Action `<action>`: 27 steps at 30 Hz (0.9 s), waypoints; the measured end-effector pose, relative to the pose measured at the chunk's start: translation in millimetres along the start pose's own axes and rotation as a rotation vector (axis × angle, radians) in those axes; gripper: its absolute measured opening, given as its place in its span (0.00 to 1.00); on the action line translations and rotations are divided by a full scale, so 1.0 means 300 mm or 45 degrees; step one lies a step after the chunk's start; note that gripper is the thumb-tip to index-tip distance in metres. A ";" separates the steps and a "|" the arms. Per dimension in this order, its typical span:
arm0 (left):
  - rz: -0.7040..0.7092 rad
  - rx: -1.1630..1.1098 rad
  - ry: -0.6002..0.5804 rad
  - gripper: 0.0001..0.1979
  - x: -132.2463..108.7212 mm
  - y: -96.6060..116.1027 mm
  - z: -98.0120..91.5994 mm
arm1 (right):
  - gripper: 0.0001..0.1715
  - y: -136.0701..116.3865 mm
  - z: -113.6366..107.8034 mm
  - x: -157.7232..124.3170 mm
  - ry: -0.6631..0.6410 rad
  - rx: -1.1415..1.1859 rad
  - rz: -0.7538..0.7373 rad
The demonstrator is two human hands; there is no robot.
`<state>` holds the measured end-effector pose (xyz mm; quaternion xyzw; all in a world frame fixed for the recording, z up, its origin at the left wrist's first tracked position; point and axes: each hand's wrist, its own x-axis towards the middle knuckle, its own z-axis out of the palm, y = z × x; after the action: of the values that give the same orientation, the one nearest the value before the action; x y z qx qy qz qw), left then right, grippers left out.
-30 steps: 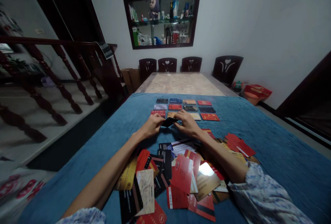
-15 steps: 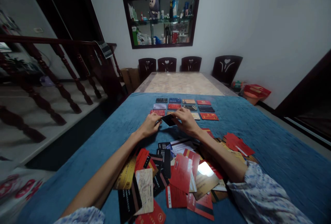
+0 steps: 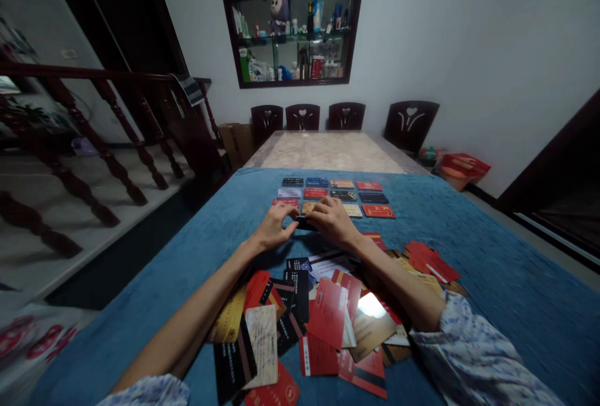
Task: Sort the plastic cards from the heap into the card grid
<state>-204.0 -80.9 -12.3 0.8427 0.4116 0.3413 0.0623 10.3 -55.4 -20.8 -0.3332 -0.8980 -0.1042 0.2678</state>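
A black bank card is held between my two hands just in front of the laid-out cards, seen nearly edge-on. My left hand pinches its left end with thumb and fingers. At the right end, my right hand has its fingers closed over the card and hides part of it. Beyond them lie neat rows of cards, among them a red card and a dark blue card. Nearer my body, between my forearms, spreads a loose overlapping pile with a gold card and a black card.
A blue cloth covers the near part of the table; the bare marbled tabletop shows farther off. Dark chairs stand at the far end. Red cards lie by my right forearm. A wooden railing runs along the left.
The black card has tilted from a slanted face-on view to nearly edge-on and sits slightly lower. My left fingers have shifted a little right; the pile and rows are unchanged.
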 end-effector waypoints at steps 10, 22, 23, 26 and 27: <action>-0.060 0.009 -0.054 0.05 -0.010 -0.023 0.018 | 0.13 -0.005 0.005 -0.010 -0.053 0.049 0.014; -0.095 0.062 -0.070 0.12 -0.029 -0.066 0.008 | 0.13 -0.015 0.004 -0.019 -0.114 -0.050 0.122; -0.090 0.075 -0.075 0.13 -0.030 -0.067 0.008 | 0.14 -0.016 0.005 -0.020 -0.120 -0.065 0.120; -0.084 0.117 -0.096 0.14 -0.033 -0.064 0.008 | 0.15 -0.023 0.009 -0.021 -0.152 -0.094 0.138; -0.086 0.136 -0.100 0.14 -0.033 -0.063 0.008 | 0.16 -0.026 0.011 -0.021 -0.168 -0.099 0.149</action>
<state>-219.1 -75.5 -26.6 0.8433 0.4546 0.2832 0.0450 7.9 -63.5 -27.0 -0.4014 -0.8879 -0.1008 0.2008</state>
